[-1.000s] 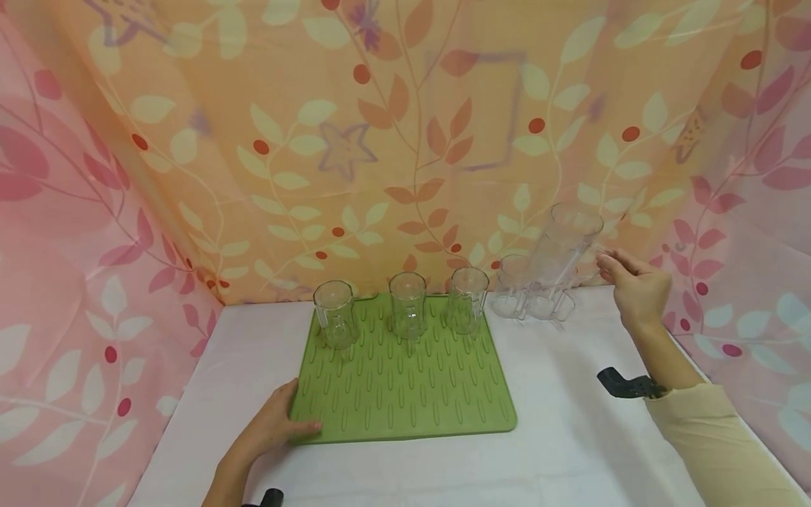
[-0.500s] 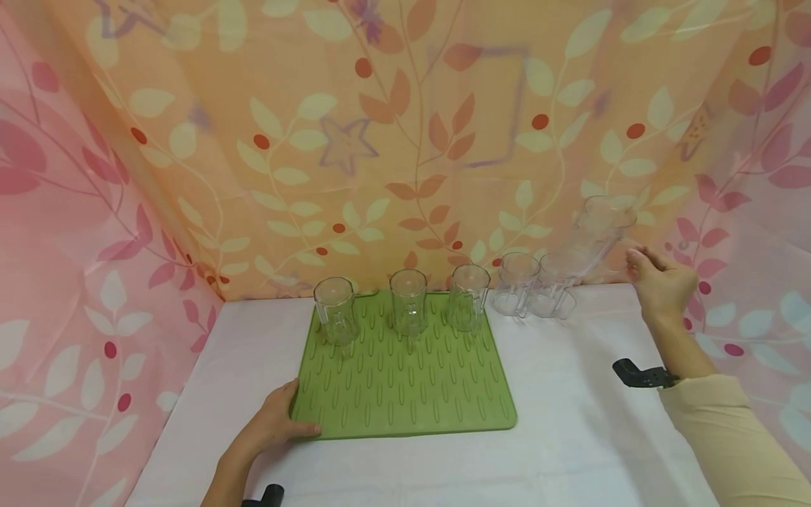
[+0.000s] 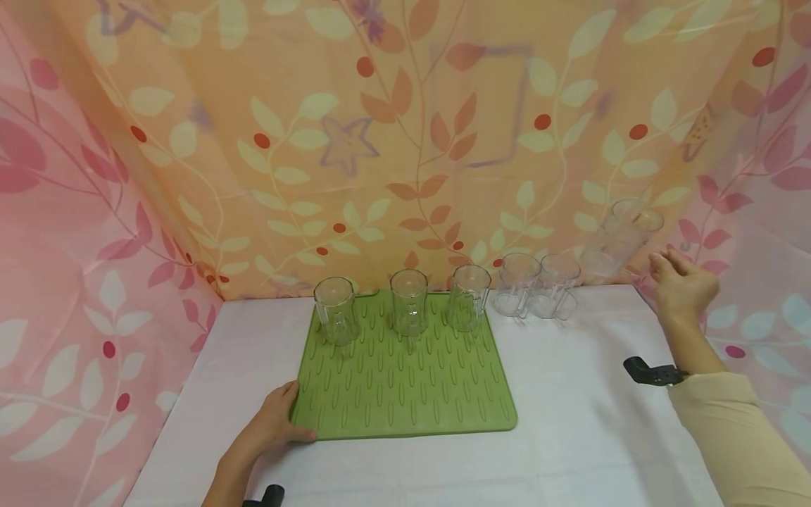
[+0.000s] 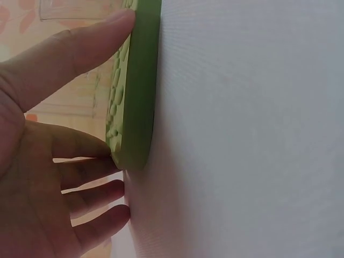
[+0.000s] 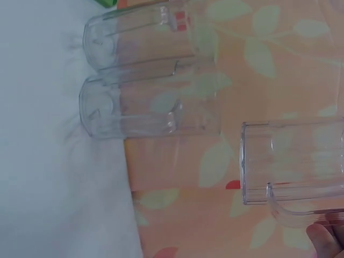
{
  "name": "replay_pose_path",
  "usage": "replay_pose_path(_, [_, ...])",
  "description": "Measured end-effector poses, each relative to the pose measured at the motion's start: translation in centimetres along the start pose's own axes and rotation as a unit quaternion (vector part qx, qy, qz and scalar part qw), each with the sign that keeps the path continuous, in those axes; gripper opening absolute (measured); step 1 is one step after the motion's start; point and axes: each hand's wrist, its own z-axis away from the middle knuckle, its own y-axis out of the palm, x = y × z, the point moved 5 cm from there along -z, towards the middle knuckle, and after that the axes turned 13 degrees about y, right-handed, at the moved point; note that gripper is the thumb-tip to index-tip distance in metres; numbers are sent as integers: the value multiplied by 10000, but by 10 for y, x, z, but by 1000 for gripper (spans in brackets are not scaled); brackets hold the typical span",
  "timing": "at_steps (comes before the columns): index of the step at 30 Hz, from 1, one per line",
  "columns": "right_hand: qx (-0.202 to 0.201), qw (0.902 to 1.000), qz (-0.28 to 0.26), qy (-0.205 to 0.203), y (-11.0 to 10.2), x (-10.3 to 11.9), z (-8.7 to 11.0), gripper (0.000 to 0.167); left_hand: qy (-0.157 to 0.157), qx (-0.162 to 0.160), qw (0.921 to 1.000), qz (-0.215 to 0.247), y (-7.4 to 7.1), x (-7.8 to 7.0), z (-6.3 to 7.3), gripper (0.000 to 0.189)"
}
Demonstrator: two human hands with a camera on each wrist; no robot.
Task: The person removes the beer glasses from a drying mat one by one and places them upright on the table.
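Touching the left hand (image 3: pixel 269 421), the green mat (image 3: pixel 405 398) looks rubbery, matt and bumpy; the white cloth (image 4: pixel 247 129) beneath looks finely woven. The mug (image 5: pixel 295 161) in the right hand (image 3: pixel 686 287) looks smooth, glossy and clear, glass or plastic.

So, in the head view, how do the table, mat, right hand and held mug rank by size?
1. Table
2. Mat
3. Right hand and held mug: too alike to rank
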Motion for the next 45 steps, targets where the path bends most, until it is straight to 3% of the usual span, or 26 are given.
replay_pose_path(7, [-350, 9990, 265, 105, -13, -14, -9, 22, -6, -12, 10000, -1, -2, -3, 1, 117])
replay_pose_path(11, [-664, 9898, 1209, 364, -21, -28, -15, 27, -19, -28, 10000, 14, -2, -5, 1, 117])
replay_pose_path(15, [-615, 9845, 1487, 690, -24, -48, -21, 34, -77, -6, 10000, -11, 0, -3, 0, 118])
replay_pose_path(18, [-522, 9817, 1753, 527, -25, -61, -25, 38, -88, -6, 9999, -56, 2, -1, 0, 118])
replay_pose_path(22, [-656, 9670, 2458, 129, -27, -73, -28, 40, -41, -9, 10000, -87, 5, 1, 0, 117])
replay_pose_path(27, [-690, 9621, 2627, 259, -30, -89, -26, 41, -90, -2, 9999, -120, 7, 2, -2, 118])
replay_pose_path(34, [-583, 9644, 2517, 563, -29, -105, -25, 46, -139, -28, 9998, -150, 5, 2, -2, 118])
replay_pose_path(40, [-602, 9527, 2970, 232, -25, -108, -20, 40, -184, -9, 9997, -157, 4, 2, -2, 118])
replay_pose_path(45, [-672, 9535, 2938, 42, -26, -111, -18, 37, -165, -13, 9997, -156, 4, 1, -1, 117])
